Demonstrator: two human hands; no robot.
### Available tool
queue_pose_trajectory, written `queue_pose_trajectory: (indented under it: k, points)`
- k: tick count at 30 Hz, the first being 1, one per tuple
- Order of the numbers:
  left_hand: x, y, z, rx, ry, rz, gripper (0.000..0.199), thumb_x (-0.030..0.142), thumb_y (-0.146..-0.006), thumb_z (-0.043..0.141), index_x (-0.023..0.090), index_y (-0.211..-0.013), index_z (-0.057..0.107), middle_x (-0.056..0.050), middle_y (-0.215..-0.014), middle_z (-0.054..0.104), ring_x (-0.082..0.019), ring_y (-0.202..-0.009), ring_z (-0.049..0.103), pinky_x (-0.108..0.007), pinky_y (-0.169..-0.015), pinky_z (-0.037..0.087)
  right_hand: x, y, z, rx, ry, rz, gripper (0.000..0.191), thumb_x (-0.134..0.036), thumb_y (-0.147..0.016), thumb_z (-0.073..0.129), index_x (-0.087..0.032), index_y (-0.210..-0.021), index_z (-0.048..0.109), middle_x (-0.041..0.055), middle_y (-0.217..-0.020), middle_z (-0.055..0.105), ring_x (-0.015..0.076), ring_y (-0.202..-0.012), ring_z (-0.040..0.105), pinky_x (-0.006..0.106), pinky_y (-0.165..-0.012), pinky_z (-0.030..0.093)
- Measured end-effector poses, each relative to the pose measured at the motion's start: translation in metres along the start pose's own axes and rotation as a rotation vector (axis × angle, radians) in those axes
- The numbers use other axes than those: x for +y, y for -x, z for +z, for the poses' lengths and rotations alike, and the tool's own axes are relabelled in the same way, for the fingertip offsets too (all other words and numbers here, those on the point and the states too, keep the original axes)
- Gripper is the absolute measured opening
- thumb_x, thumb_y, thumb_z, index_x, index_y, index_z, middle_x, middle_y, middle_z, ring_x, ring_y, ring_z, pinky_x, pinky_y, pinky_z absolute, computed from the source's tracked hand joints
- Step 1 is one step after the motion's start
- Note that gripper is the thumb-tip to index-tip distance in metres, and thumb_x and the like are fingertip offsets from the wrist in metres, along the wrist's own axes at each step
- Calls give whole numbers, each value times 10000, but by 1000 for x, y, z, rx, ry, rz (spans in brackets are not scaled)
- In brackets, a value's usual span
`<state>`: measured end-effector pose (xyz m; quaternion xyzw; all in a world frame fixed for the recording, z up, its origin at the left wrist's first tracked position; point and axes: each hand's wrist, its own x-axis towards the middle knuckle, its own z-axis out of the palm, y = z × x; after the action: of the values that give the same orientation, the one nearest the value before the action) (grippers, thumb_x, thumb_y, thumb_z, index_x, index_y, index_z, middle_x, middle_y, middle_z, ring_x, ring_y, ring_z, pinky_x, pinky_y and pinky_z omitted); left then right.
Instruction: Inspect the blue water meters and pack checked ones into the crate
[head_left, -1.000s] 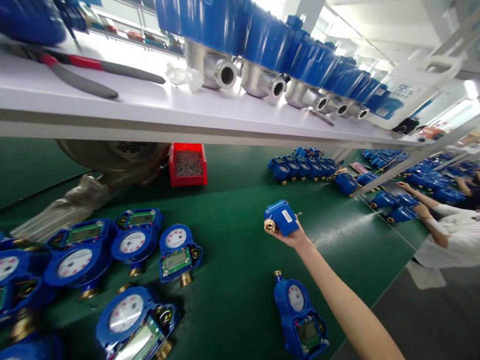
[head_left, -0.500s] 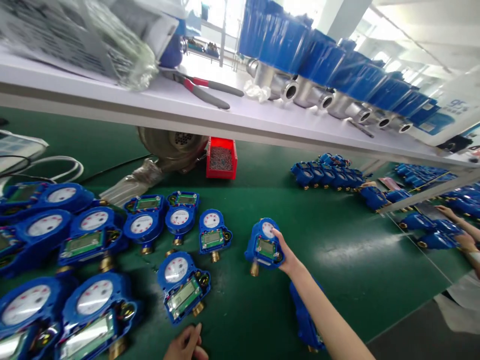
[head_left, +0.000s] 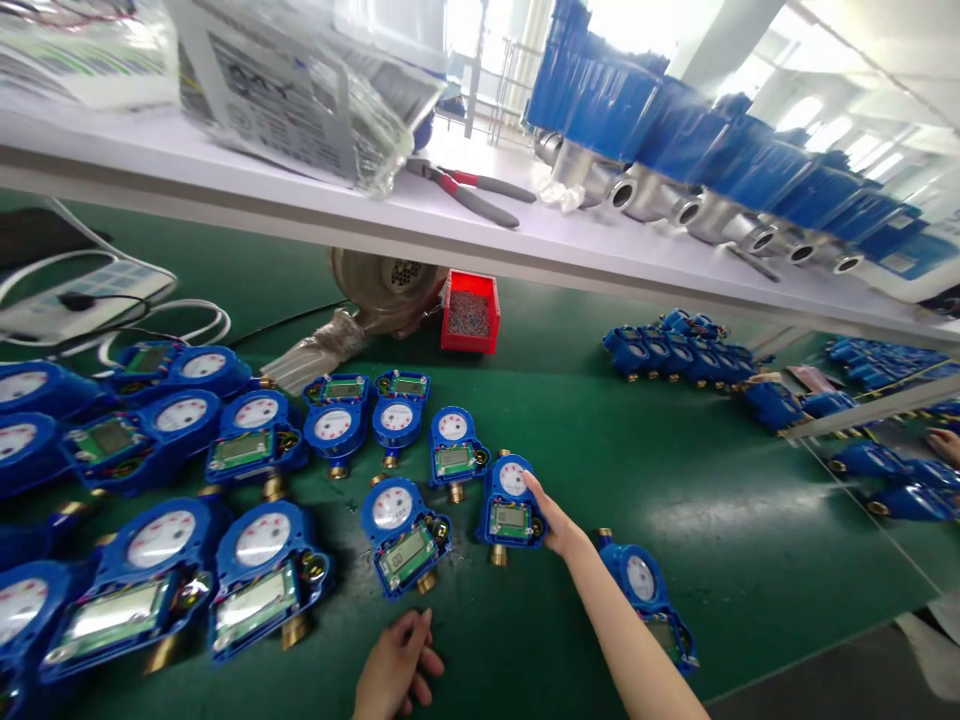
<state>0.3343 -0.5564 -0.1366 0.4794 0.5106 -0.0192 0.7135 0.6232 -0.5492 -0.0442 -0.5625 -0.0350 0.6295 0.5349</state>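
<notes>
My right hand [head_left: 553, 512] grips the right side of a blue meter [head_left: 512, 505] that has a white dial, a green circuit board with a small display and a brass fitting pointing toward me. My left hand [head_left: 399, 662] is near the bottom edge, its fingers loosely curled and apart, holding nothing. Just beyond it lies another open blue meter [head_left: 405, 535], tilted, not touched by the hand. A smaller-looking meter [head_left: 454, 445] sits just behind these two. To the right of my right forearm lies one more meter [head_left: 646, 600], partly hidden by the arm.
Several blue meters [head_left: 259, 540] cover the left of the green table [head_left: 555, 400]. Behind stand a red bin [head_left: 470, 335] of small parts and a metal blower [head_left: 386, 290]. A white shelf [head_left: 450, 235] crosses above, with pliers [head_left: 480, 195]. A person's hand [head_left: 945, 443] shows far right.
The view has shifted, so most things appear further right. The held meter has moved left and nearer the neighbouring meters. More of my left hand and of the meter beyond my right forearm shows.
</notes>
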Motion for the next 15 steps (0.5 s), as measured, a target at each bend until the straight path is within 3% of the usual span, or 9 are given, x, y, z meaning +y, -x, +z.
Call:
queue_pose_trajectory:
  k: [8,12,15]
  points:
    - [8,7,-3,-31,1,31,490,658,-820,266,194,-806,425,-95,-721,713,-136,-380,585,-190,-327,295,6,8,-7,13,60,-2,609,-637,-787,499,-190,-1200,508,121,-1074,691,257,-967,664,476,-904,501]
    - [1,11,-11,-128,89,94,414,592,-816,347,189,-850,432,-96,-744,706,-147,-425,608,-202,-353,341,16,18,-31,152,118,-44,576,-620,-790,498,-246,-1228,478,120,-1094,682,259,-951,671,486,-905,499]
    - [-13,22,-26,-153,177,129,335,513,-812,390,187,-864,445,-76,-736,687,-144,-476,627,-210,-388,393,39,30,-49,332,111,-75,462,-536,-794,524,-230,-1140,536,160,-1073,680,261,-990,658,439,-932,500]
